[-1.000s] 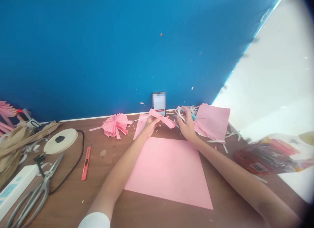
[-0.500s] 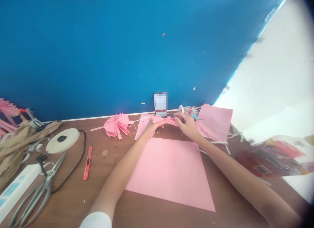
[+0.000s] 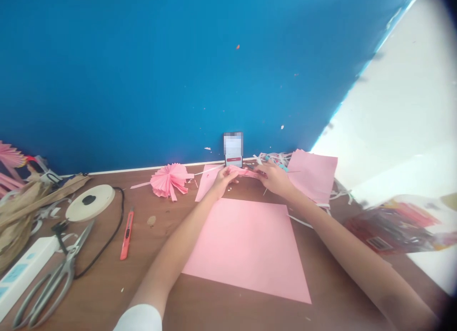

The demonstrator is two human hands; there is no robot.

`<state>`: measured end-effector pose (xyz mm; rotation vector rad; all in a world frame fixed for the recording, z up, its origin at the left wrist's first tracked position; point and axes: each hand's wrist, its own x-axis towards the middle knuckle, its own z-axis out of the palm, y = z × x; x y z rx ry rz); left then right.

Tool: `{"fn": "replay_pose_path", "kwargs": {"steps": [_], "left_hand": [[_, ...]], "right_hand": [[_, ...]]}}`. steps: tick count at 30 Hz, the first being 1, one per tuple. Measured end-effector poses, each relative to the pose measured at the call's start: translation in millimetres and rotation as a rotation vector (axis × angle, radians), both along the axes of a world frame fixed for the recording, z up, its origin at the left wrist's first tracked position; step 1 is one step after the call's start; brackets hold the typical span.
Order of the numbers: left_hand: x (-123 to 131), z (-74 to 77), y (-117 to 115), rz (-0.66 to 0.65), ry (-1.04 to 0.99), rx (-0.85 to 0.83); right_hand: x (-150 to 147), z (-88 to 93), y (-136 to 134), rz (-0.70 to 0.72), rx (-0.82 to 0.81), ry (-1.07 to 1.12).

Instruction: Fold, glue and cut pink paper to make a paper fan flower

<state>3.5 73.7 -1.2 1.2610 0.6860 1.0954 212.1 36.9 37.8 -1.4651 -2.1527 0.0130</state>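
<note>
A narrow pink paper piece point(image 3: 242, 171) is held between my two hands, in front of the upright phone point(image 3: 233, 149). My left hand point(image 3: 223, 181) grips its left end with fingers closed. At its right end, my right hand point(image 3: 270, 175) has its fingers closed round the paper; part of the piece is hidden there. A large flat pink sheet point(image 3: 248, 245) lies below my hands. To the left rests a pleated pink fan-shaped paper point(image 3: 170, 180), and a stack of pink sheets point(image 3: 316, 174) is on the right.
On the left lie a red cutter point(image 3: 127, 235), grey scissors point(image 3: 59, 281), a white tape roll point(image 3: 90, 202), a black cable and a white power strip point(image 3: 26, 274). A plastic bag point(image 3: 396, 226) sits at the right. A blue wall point(image 3: 178, 74) stands behind.
My right hand has closed in around the right end of the pink piece, its fingers now lower and more curled. My left hand has barely moved.
</note>
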Motion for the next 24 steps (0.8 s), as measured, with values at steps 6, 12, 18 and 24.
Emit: {"fn": "replay_pose_path", "kwargs": {"steps": [6,12,18,24], "left_hand": [[1.1,-2.6,0.6,0.069,0.134,0.107],[7.4,-12.4,0.3,-0.13,0.297,0.119],[9.2,-17.9,7.5,-0.101,0.292,0.095],[4.6,-13.6,10.1,-0.062,0.272,0.127]], "right_hand": [[11.9,4.1,5.1,0.033,-0.05,-0.053],[23.1,0.9,12.4,0.033,0.032,-0.098],[21.1,14.6,-0.3,-0.172,0.359,0.073],[-6.3,40.8,-27.2,0.036,0.156,-0.011]]}}
